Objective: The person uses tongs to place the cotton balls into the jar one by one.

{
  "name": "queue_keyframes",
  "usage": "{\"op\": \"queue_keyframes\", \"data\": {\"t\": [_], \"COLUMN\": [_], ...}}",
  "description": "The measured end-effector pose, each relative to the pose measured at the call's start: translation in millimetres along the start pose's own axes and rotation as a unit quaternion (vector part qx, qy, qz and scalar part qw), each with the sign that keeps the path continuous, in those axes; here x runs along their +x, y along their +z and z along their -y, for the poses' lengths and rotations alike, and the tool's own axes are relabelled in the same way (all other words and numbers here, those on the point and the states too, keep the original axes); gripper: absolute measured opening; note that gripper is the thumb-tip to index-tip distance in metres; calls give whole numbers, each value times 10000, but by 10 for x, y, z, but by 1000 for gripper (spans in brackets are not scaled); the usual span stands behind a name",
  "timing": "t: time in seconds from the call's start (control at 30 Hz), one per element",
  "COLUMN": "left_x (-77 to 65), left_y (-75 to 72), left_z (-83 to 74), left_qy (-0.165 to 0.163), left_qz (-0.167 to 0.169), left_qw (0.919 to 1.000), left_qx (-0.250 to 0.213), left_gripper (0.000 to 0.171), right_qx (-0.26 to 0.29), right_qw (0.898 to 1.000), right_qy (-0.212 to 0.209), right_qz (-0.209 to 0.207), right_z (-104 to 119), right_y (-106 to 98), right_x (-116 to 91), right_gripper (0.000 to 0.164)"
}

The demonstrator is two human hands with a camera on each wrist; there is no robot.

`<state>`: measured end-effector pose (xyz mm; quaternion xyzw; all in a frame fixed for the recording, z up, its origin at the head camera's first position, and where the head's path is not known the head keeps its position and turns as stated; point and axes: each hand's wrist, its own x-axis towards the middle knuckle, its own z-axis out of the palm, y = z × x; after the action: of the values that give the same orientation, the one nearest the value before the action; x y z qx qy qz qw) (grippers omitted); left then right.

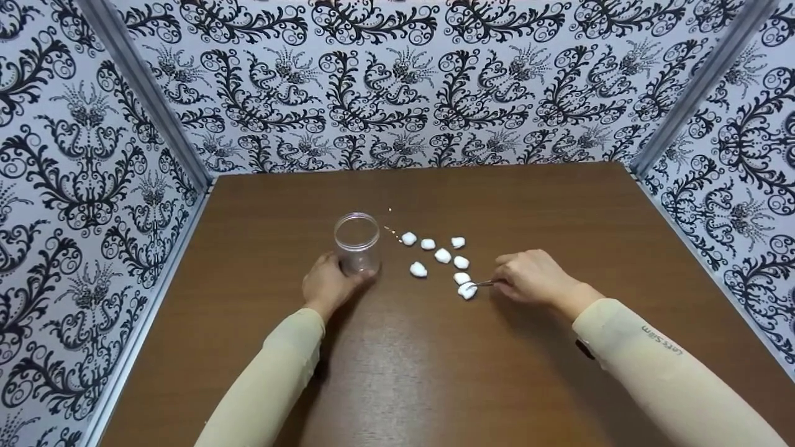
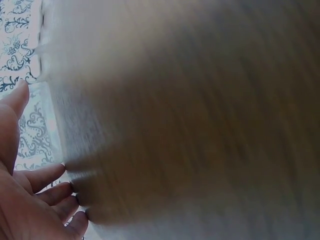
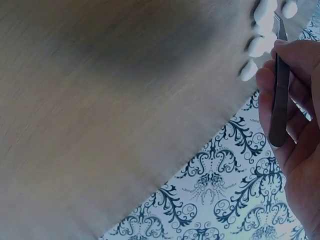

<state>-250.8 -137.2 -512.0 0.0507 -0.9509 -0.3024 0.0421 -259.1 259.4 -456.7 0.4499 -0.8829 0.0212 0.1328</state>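
A clear, wide-mouthed plastic jar (image 1: 357, 239) stands upright on the table. My left hand (image 1: 329, 284) holds it low down, with fingers and thumb on its sides; in the left wrist view the left hand (image 2: 35, 195) shows at the lower left. On the right, my right hand (image 1: 528, 276) pinches metal tweezers (image 3: 281, 100) between thumb and fingers. The tweezers' tips meet the nearest cotton ball (image 1: 467, 290), which lies against another cotton ball (image 1: 461, 278). Several more white cotton balls (image 1: 443, 256) are scattered between the jar and the right hand.
The brown wooden table (image 1: 397, 385) is bounded at the back and sides by patterned black-and-white panels (image 1: 397, 87) with metal frame strips. Small pale crumbs (image 1: 392, 231) lie just right of the jar.
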Motion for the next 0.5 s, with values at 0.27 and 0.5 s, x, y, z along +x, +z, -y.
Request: {"op": "queue_keyframes", "data": {"t": [0.27, 0.5], "left_x": [-8, -26], "left_y": [-9, -24], "left_z": [-6, -19], "left_qy": [-18, 39], "left_qz": [18, 104], "left_qw": [10000, 9999], "left_qx": [-5, -24], "left_gripper": [82, 83], "right_qx": [182, 221], "right_qw": [9996, 9987], "right_qy": [54, 42], "right_qz": [-202, -465], "right_z": [-31, -45], "right_y": [-139, -290], "right_x": [15, 190], "right_gripper": [5, 5]}}
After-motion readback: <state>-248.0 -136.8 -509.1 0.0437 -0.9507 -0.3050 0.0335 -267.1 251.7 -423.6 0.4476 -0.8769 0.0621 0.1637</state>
